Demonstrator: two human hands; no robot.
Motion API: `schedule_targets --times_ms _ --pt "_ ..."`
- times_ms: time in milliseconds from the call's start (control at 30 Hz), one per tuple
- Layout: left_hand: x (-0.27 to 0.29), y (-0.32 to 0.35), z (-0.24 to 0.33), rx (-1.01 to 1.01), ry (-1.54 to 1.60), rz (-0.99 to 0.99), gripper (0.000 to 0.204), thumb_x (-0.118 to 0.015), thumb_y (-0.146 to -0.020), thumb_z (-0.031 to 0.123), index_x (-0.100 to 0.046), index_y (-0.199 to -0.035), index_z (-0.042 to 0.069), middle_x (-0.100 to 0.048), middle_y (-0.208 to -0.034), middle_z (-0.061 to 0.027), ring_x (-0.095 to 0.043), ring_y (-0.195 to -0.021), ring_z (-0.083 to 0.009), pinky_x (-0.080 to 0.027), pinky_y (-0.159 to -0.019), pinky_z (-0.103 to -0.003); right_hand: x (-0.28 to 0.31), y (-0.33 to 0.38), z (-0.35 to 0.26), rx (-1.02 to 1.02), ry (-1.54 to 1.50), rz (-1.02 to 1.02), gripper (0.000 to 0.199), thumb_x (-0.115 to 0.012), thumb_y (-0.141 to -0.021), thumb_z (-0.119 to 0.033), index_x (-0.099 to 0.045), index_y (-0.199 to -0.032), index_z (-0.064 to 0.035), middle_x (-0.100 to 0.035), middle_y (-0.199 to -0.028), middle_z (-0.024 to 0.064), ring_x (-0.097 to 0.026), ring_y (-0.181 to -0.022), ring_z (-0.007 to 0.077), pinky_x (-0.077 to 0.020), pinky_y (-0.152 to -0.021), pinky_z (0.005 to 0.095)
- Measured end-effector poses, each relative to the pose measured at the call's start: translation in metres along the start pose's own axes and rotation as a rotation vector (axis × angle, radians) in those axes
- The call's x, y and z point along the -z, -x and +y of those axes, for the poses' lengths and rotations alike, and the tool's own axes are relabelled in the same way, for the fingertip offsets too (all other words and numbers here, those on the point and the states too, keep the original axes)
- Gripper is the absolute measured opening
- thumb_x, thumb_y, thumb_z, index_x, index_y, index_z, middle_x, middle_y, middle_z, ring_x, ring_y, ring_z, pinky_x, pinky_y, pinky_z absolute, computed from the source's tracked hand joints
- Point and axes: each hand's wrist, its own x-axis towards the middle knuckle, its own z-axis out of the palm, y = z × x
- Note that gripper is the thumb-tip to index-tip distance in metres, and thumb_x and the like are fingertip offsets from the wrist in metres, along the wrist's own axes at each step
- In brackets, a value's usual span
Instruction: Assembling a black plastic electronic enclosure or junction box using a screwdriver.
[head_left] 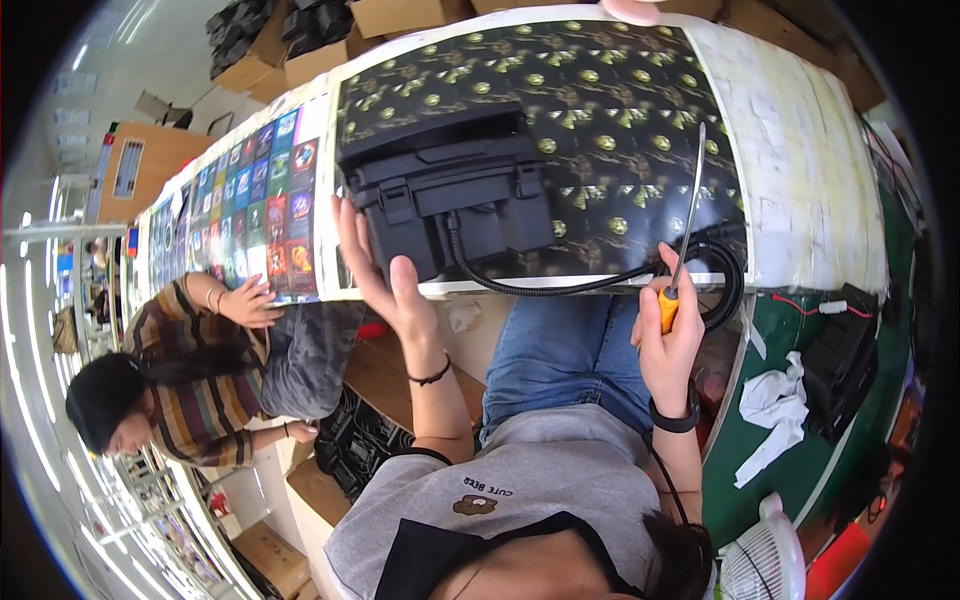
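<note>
A black plastic case [465, 190] with latches lies on the dark patterned sheet [610, 110] in front of me. My left hand [388, 290] is at the case's near left corner, its fingers spread; whether they touch the case I cannot tell. In my right hand [668, 345] is a screwdriver [692, 195] with an orange handle and a long metal shaft, its tip pointing away from me. A black ribbed hose [565, 291] runs from the case's near side along the table edge. It loops in a coil [738, 275] beside my right hand.
A co-worker [190, 370] in a striped top sits at the left, one hand on the table. Cartons [400, 15] with black parts stand beyond the table [800, 160]. On the green surface at the right are white crumpled paper [775, 410], a black part [843, 365] and a white fan [765, 560].
</note>
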Motion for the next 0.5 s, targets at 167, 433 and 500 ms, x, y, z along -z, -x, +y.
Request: schedule_targets --times_ms 167,433,500 --pt "-0.02 0.032 -0.009 0.1 0.323 0.063 0.091 -0.056 -0.088 0.053 -0.027 -0.149 -0.007 -0.025 -0.158 -0.0188 -0.033 -0.142 -0.0302 -0.029 -0.115 -0.042 -0.011 -0.011 0.003 0.036 -0.061 -0.014 0.04 -0.056 -0.095 -0.002 -0.05 -0.135 -0.0014 -0.062 -0.121 0.0089 -0.05 -0.057 0.0034 -0.0405 -0.047 0.0178" --pt "-0.04 0.049 -0.009 0.23 0.556 0.071 0.091 -0.055 -0.086 0.05 -0.025 -0.15 -0.007 -0.034 -0.151 -0.0214 -0.042 -0.134 -0.0284 -0.035 -0.111 -0.04 -0.006 -0.017 0.012 0.184 0.152 0.083 0.042 -0.064 -0.087 0.001 -0.055 -0.128 -0.0014 -0.057 -0.128 0.011 -0.057 -0.074 0.0103 -0.0489 -0.064 0.0237" --pt "-0.039 0.05 -0.009 0.242 0.566 0.095 0.091 -0.056 -0.086 0.05 -0.025 -0.15 -0.007 -0.035 -0.15 -0.0218 -0.043 -0.133 -0.0285 -0.035 -0.11 -0.04 -0.005 -0.016 0.015 0.272 0.273 0.108 0.043 -0.066 -0.084 0.003 -0.057 -0.126 -0.0016 -0.056 -0.125 0.0112 -0.058 -0.082 0.0137 -0.0507 -0.072 0.027"
